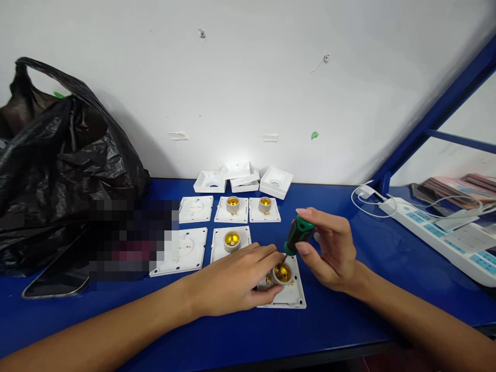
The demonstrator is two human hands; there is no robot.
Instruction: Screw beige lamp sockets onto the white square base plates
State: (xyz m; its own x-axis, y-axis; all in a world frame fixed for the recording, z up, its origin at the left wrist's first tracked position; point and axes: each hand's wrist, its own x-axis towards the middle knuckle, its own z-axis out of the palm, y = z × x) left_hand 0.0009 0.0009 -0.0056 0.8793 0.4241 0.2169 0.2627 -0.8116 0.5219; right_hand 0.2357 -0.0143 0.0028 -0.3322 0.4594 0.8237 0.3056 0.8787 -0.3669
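My left hand [236, 279] is curled around a white lamp socket with a brass insert [282, 273]; the socket sits on a white square plate [292, 294] on the blue table. My right hand [329, 248] grips a short green-and-black screwdriver [297, 235], whose tip points down into the socket. Behind lie several more white plates, some with brass sockets [232, 239] and some bare [182, 250].
White square covers [276, 182] are piled against the wall. A black plastic bag [58, 165] fills the left side, with a phone [58, 281] in front of it. A white power strip [437, 235] with cables lies at the right. The blue table edge [271, 356] runs close to me.
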